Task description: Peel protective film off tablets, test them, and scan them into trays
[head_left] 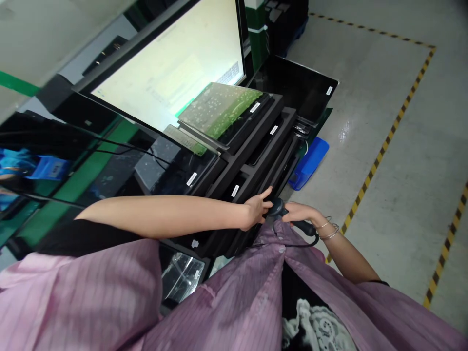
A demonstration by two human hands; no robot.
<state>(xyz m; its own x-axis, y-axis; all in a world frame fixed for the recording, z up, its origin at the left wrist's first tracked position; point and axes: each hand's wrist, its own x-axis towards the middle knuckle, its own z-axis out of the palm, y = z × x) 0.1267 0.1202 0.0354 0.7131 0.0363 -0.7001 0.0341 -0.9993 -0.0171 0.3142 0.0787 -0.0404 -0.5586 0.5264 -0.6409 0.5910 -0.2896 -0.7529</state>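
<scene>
My right hand [302, 213] is wrapped round a black handheld barcode scanner [302, 226], its cable curling down across the purple shirt. The scanner's head points left, toward the stack of black foam trays [241, 163]. Just beside that head is my left hand [257, 210], with its index finger stretched out and the other fingers slightly bent and apart. It lies over the near side of the stack; whether it touches the trays I cannot tell. Flat dark panels with white labels lie in the trays, and the top panel [219, 109] mirrors green and pale light.
A large lit monitor [171, 58] stands behind the stack. Another dark panel [296, 90] lies to the right, with a blue bin [310, 163] below it. Black cables [109, 144] cross at left. Yellow-black tape [383, 141] marks the floor.
</scene>
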